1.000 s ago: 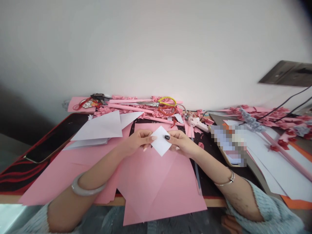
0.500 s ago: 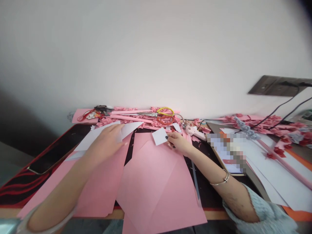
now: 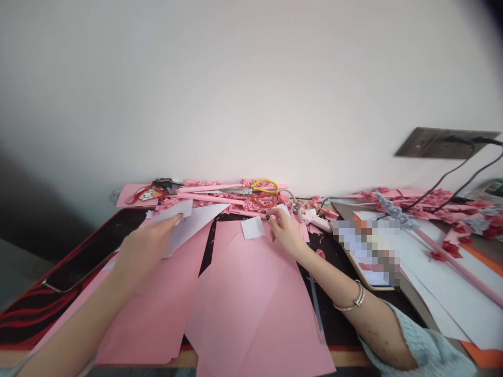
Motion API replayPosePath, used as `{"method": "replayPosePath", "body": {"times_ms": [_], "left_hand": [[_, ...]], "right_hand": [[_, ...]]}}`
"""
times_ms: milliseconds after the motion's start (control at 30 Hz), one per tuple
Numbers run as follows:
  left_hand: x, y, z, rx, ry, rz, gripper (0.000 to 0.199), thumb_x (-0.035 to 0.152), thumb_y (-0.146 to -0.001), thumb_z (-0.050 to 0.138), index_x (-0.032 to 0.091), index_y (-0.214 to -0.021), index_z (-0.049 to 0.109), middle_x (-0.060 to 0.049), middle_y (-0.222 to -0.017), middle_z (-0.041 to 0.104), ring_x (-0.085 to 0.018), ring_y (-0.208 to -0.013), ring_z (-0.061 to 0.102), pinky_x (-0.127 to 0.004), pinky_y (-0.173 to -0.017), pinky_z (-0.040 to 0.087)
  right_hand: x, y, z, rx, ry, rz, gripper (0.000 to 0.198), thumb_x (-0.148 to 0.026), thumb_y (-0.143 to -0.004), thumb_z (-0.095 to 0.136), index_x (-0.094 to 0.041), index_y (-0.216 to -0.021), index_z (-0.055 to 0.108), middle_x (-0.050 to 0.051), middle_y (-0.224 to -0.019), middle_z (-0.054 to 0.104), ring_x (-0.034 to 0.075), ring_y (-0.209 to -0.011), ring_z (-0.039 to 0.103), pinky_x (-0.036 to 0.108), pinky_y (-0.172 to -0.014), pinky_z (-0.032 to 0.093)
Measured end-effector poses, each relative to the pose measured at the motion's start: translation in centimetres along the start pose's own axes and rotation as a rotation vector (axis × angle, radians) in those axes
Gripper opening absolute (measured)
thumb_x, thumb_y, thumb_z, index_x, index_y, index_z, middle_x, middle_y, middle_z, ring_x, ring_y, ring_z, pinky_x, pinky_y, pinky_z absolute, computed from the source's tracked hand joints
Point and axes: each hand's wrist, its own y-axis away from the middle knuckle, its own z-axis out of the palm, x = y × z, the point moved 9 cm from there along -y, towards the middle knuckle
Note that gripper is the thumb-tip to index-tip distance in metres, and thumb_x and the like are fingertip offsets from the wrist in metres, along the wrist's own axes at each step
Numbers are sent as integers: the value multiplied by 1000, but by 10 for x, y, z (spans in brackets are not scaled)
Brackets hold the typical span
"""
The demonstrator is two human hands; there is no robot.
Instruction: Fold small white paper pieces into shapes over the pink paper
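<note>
My left hand pinches a white sheet of paper between thumb and fingers, over the pink sheets at left. One small flap of white paper stands up beside the fingertips. A small white paper square lies on the top edge of the pink sheets in the middle. Just right of that square is my right hand, its fingers bent and a little apart, with the square no longer between them. Behind its fingers a white scrap shows in part.
Pink paper flowers and stems lie along the wall with scissors on top. A pink glue gun and a lit phone are at right. A dark phone lies at left. White sheets lie at far right.
My right hand has let go of the white square and moved slightly right and up from it. My left hand has drawn left and lower, lifting the white paper's edge.
</note>
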Motion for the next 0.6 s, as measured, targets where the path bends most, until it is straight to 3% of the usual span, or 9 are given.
{"method": "replayPosePath", "body": {"times_ms": [67, 100, 167, 267, 367, 467, 533, 600], "left_hand": [[11, 3, -11, 87, -1, 10, 36, 17, -89, 34, 22, -118, 56, -7, -102, 69, -23, -74, 65, -31, -59, 45], [23, 6, -18, 160, 55, 70, 36, 16, -89, 36, 23, -117, 56, -5, -102, 69, -22, -74, 66, -31, -61, 47], [57, 17, -30, 268, 210, 257, 40, 11, -87, 38, 25, -123, 51, -5, -113, 65, -22, -93, 64, -34, -79, 48], [111, 35, -24, 207, 382, 530, 46, 10, -86, 43, 24, -130, 45, -4, -123, 59, -21, -110, 57, -36, -97, 42], [147, 45, -5, 28, 500, 630, 42, 10, -89, 38, 22, -128, 49, -5, -127, 55, -22, -117, 52, -38, -99, 41], [160, 42, 12, -151, 623, 652, 39, 16, -90, 40, 28, -125, 51, -2, -126, 56, -23, -121, 47, -43, -106, 32], [149, 28, 18, -217, 724, 519, 51, 30, -85, 53, 29, -134, 39, -3, -135, 47, -27, -131, 32, -48, -110, 21], [118, 7, 25, -192, 868, 184, 69, 35, -83, 55, 29, -142, 21, -4, -146, 30, -28, -137, 14, -49, -111, 15]], "right_hand": [[-6, 5, 14, -141, -127, 31, 22, -35, -86, 42, -17, -93, 52, -6, -43, 50, 8, -34, 40, 20, -39, 29], [-7, 11, 27, -272, -222, 77, 30, -41, -87, 39, -16, -95, 52, -3, -46, 54, 8, -32, 39, 19, -35, 27], [-13, 25, 49, -477, -444, 178, 43, -51, -85, 38, -14, -101, 52, 4, -62, 64, 11, -38, 50, 20, -35, 33], [-26, 48, 70, -689, -678, 275, 55, -62, -80, 39, -14, -103, 52, 11, -83, 66, 18, -60, 63, 26, -45, 47], [-21, 52, 65, -595, -567, 291, 41, -53, -76, 54, -14, -88, 57, 5, -73, 63, 14, -59, 59, 26, -52, 48], [-7, 45, 45, -435, -350, 240, 29, -42, -76, 59, -14, -71, 55, -1, -59, 55, 9, -51, 49, 20, -47, 39], [-1, 38, 28, -332, -271, 171, 29, -40, -78, 57, -14, -65, 52, -3, -54, 48, 6, -46, 39, 19, -43, 29], [5, 33, 15, -270, -234, 136, 32, -42, -79, 55, -15, -63, 48, -4, -53, 44, 6, -46, 36, 19, -43, 26]]}}
